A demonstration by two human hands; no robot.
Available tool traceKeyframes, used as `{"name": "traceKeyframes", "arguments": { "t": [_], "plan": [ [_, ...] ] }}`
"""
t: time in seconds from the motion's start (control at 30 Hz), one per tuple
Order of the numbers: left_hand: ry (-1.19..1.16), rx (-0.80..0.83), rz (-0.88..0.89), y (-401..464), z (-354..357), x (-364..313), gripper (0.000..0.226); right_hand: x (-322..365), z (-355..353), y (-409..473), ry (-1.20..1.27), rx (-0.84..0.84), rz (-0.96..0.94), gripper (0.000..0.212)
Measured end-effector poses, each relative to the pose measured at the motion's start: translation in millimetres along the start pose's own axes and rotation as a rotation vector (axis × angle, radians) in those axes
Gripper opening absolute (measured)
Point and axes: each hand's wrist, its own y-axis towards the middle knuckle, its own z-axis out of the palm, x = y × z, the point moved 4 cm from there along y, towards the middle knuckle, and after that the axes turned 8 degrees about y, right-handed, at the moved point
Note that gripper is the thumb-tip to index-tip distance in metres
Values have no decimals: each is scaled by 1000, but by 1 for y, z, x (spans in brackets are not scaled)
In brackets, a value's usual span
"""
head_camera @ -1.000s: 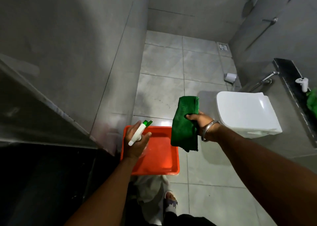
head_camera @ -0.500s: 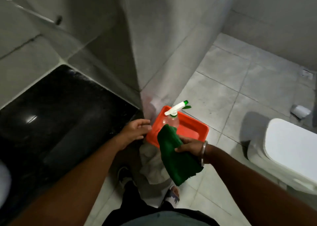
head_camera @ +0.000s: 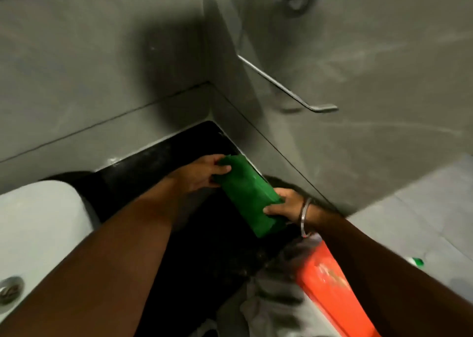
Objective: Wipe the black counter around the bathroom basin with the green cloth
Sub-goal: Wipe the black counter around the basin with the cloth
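Both hands, left hand (head_camera: 197, 175) and right hand (head_camera: 285, 205), now hold the green cloth (head_camera: 247, 196), fingers grasping its ends above the black table (head_camera: 163, 162), spray bottle released; wiping looks imminent.

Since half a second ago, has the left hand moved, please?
Yes. The left hand was empty beside the red tray; now it is over the black counter, gripping the far end of the green cloth.

white basin (head_camera: 38, 224) cropped left, orange tray (head_camera: 330, 288) blurred
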Motion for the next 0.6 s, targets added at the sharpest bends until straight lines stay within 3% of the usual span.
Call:
{"name": "traceKeyframes", "arguments": {
  "t": [0.07, 0.13, 0.27, 0.4, 0.6],
  "plan": [
    [109, -126, 37, 17, -46, -15, 29, 31, 4, 42, -181, -205, -152, 34],
    [296, -361, 105, 33, -95, -26, 34, 55, 17, 82, -339, -304, -277, 32],
    [873, -899, 29, 29, -164, 3, 39, 62, 57, 149, -703, -124, -309, 38],
    [1146, -933, -130, 19, -175, 77, 60, 63, 93, 208, -1112, -5, -372, 61],
    [1177, -974, -138, 29, -176, 95, 70, 70, 137, 293, -1280, -25, -449, 69]
  ]
}}
